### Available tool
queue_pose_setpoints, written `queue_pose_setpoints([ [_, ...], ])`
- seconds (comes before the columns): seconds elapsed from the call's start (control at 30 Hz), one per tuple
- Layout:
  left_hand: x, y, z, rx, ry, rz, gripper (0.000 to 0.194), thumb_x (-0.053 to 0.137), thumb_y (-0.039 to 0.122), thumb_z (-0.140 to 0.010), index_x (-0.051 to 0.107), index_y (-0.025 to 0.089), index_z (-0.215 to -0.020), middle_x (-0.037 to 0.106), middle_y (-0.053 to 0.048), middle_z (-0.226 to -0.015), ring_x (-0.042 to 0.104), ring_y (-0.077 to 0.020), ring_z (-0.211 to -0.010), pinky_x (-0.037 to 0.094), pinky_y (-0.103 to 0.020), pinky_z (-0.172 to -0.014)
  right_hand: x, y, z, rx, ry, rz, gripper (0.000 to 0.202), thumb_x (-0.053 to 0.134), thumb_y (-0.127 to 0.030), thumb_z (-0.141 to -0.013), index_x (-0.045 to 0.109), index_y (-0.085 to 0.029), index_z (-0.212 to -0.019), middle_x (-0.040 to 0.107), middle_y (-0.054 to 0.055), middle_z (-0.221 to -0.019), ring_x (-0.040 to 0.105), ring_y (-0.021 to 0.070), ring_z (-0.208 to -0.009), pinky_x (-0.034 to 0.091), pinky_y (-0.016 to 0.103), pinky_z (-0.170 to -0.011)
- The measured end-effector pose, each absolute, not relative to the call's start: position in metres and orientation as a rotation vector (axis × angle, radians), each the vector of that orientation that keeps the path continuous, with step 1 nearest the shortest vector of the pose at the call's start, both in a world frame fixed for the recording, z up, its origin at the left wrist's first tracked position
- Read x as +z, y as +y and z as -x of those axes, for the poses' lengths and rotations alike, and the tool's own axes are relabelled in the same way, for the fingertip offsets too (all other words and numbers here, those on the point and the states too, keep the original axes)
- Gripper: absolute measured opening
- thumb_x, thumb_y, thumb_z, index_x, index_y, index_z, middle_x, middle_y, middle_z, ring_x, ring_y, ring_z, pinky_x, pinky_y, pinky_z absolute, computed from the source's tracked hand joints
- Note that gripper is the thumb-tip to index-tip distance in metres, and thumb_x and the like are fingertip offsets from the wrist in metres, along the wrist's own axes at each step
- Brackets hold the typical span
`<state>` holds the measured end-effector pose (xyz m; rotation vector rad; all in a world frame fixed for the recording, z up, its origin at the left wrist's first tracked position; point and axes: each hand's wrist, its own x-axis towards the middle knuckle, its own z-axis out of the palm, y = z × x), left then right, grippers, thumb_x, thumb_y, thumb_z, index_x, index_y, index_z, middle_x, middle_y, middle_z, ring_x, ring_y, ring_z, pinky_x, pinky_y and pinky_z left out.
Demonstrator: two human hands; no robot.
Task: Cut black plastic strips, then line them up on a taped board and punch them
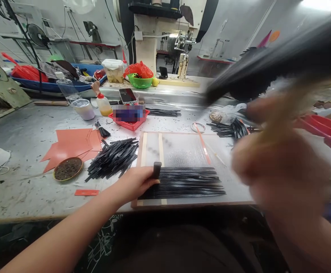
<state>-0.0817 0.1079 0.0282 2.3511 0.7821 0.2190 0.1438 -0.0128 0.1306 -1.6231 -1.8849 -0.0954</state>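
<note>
My left hand [139,182] is at the left end of a row of black strips [191,182]. Its fingers are closed on a short black piece [156,170] that stands up at the row's edge. The strips lie side by side on a pale board [179,149] with cream tape bands. On the right, my raised right hand [281,163] is close to the camera and smeared by motion. It is closed around a long dark object [267,64], too blurred to name. Left of the board lies a loose pile of black strips [113,157].
Orange sheets [71,142] and a round brown dish [68,169] lie at the left. Behind the board are a red basket [131,123], a glue bottle [104,105] and a metal ring [198,127]. A sewing machine [145,41] rises at the back. More black strips [225,129] lie right.
</note>
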Motion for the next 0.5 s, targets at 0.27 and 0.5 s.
queue_pose_setpoints([
  [0.27, 0.020, 0.109, 0.085, 0.331, 0.954, -2.239, 0.022, 0.037, 0.038, -0.084, 0.049, 0.019, -0.086, 0.065, -0.005, -0.077, 0.063, -0.0214, -0.070, 0.048, -0.030, -0.062, 0.113, -0.032, -0.143, 0.122, -1.917, 1.686, 0.034, 0.042, -0.030, -0.088, 0.054, -0.020, -0.119, 0.070, 0.003, -0.092, 0.066, 0.0176, -0.069, 0.053, 0.025, -0.061],
  [0.5, 0.030, 0.106, 0.087, 0.300, 0.905, -2.222, 0.019, 0.045, 0.037, -0.079, 0.052, 0.020, -0.078, 0.063, -0.001, -0.071, 0.059, -0.0183, -0.066, 0.047, -0.028, -0.064, 0.106, -0.043, -0.151, 0.147, -1.896, 1.690, 0.033, 0.044, -0.031, -0.088, 0.053, -0.022, -0.119, 0.070, 0.003, -0.095, 0.067, 0.0193, -0.075, 0.053, 0.026, -0.063],
])
